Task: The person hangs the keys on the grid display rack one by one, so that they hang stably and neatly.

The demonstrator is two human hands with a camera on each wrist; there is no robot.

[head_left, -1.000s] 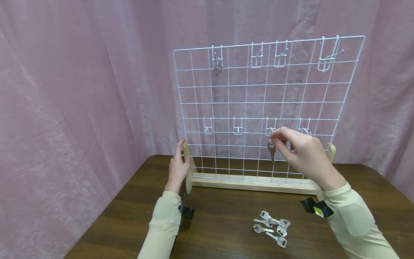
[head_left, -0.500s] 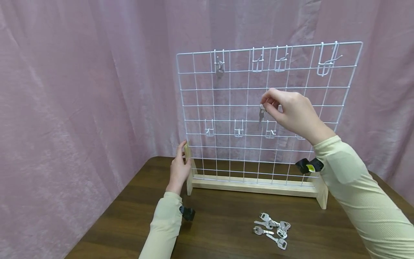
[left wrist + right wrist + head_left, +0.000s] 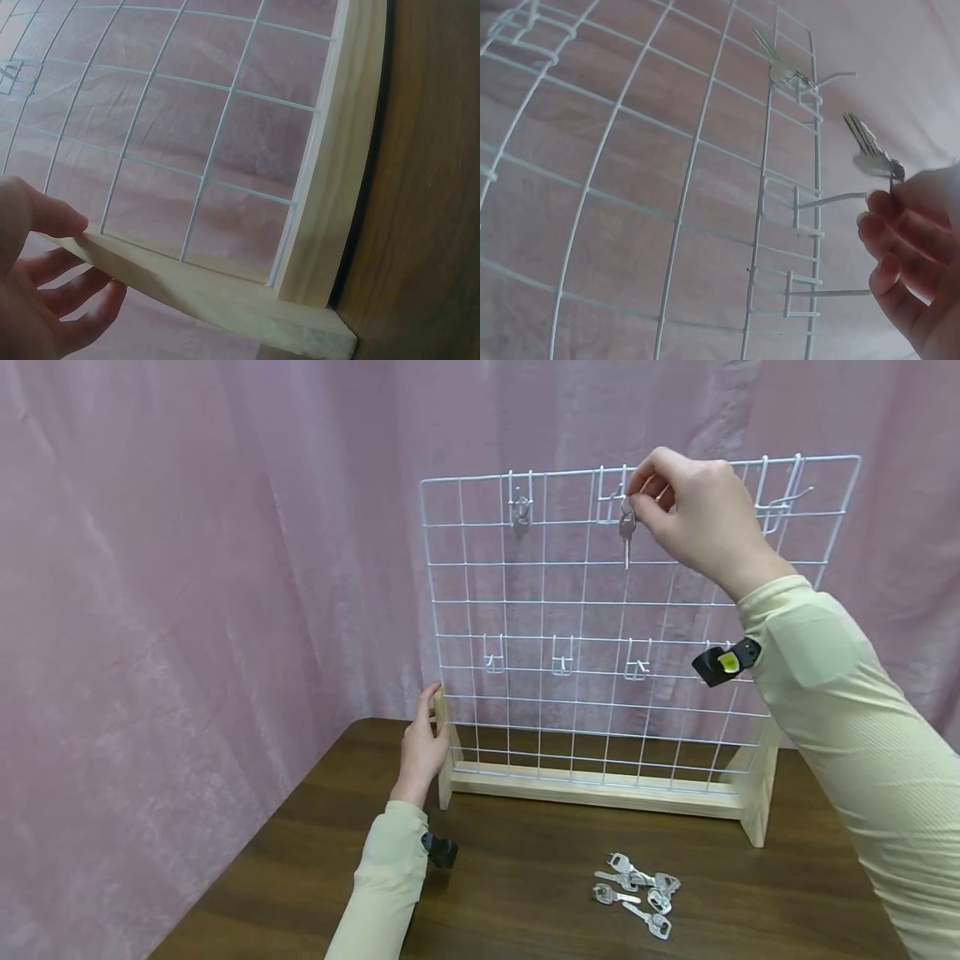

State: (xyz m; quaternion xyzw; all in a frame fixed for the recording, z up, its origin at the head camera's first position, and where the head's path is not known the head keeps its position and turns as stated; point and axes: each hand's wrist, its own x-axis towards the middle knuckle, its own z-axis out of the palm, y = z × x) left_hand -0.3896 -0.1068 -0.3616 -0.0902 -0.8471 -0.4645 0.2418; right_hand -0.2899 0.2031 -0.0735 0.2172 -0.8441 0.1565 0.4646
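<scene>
Near the second hook [image 3: 604,512] on the top row of the white wire grid rack [image 3: 585,602], my right hand [image 3: 705,518] pinches a key [image 3: 627,527] by its small ring. The key's blade hangs downward. From the right wrist view, the key [image 3: 874,154] stands just off the hook tip [image 3: 847,196]; whether the ring touches the hook I cannot tell. My left hand [image 3: 422,752] grips the rack's left wooden upright [image 3: 187,289], thumb on one side and fingers on the other. Another key [image 3: 521,514] hangs on the top row's leftmost hook.
Several loose keys [image 3: 637,893] lie in a pile on the brown table [image 3: 525,877] before the rack. A lower row of hooks [image 3: 562,660] crosses the grid. The far right top hook [image 3: 783,502] sticks out. A pink curtain [image 3: 225,568] hangs behind.
My right hand has risen with the key from beside the lower hooks to the second top hook. The left hand stays on the wooden upright.
</scene>
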